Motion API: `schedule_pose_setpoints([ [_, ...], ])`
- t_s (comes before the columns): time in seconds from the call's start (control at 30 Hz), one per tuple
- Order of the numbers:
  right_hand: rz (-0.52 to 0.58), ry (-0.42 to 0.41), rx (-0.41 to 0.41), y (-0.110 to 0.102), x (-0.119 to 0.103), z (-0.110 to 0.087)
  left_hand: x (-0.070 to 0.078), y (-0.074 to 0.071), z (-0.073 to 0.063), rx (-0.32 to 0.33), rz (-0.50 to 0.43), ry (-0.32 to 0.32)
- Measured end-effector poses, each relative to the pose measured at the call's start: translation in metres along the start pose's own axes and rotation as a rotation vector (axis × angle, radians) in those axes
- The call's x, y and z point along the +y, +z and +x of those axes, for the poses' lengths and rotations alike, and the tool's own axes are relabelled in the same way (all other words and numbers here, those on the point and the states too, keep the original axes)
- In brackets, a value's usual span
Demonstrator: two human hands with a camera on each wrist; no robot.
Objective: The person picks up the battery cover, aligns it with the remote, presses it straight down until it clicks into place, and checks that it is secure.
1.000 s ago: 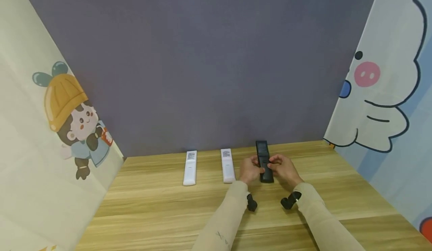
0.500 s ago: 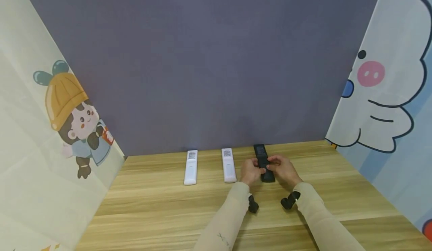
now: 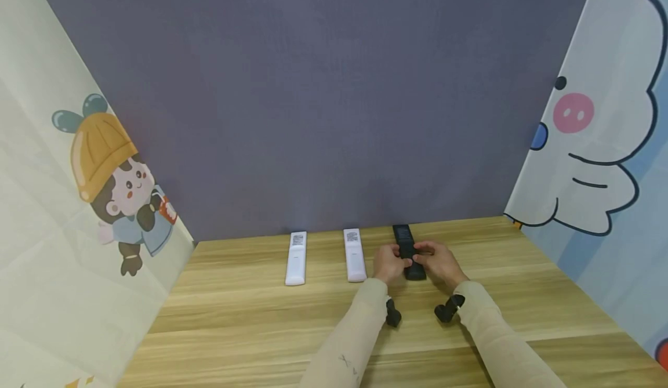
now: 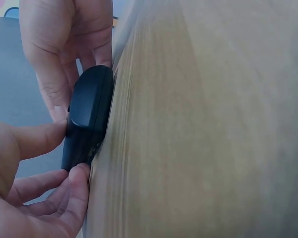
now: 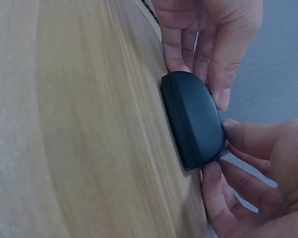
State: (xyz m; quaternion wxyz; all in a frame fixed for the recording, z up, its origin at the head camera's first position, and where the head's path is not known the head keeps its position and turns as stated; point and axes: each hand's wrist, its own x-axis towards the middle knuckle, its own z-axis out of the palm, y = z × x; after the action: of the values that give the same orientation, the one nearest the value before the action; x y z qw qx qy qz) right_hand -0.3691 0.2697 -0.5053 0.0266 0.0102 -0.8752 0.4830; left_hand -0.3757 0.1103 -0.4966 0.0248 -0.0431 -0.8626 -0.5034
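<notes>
A black remote control (image 3: 407, 251) lies on the table with its back side up, its far end near the grey backdrop. On its left edge, my left hand (image 3: 388, 264) pinches it with thumb above and fingers at the side. My right hand (image 3: 437, 261) grips the opposite edge in a like way. Seen from the left wrist, the remote's rounded near end (image 4: 91, 99) rests against the wood between both hands. The right wrist view shows the same black end (image 5: 193, 119). Its button face is hidden underneath.
Two white remotes, one further left (image 3: 296, 260) and one nearer the left hand (image 3: 355, 257), lie back side up in a row with the black one. A grey backdrop (image 3: 323, 115) stands behind the wooden table (image 3: 235, 330). Printed cloth walls flank both sides.
The black remote's far end has come down and slightly left in the head view, and the remote now lies flat. Both hands have kept hold of it. The head view has shifted slightly.
</notes>
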Motion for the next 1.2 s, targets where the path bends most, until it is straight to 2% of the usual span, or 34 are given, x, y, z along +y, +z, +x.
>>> schedule_pose_setpoints([
  [0.53, 0.002, 0.010, 0.005, -0.0009, -0.0031, 0.0005, 0.0012, 0.0007, 0.0034, -0.032, 0.028, -0.024],
  [0.77, -0.005, 0.004, 0.016, -0.0018, -0.0016, 0.0013, 0.0015, 0.0013, 0.0027, -0.019, 0.066, 0.004],
  [1.07, -0.009, 0.023, 0.014, -0.0025, -0.0030, 0.0009, 0.0019, 0.0037, 0.0032, 0.002, 0.079, 0.007],
  [1.2, -0.031, 0.004, 0.024, -0.0006, -0.0022, 0.0010, 0.0003, 0.0049, 0.0022, 0.016, 0.087, 0.018],
])
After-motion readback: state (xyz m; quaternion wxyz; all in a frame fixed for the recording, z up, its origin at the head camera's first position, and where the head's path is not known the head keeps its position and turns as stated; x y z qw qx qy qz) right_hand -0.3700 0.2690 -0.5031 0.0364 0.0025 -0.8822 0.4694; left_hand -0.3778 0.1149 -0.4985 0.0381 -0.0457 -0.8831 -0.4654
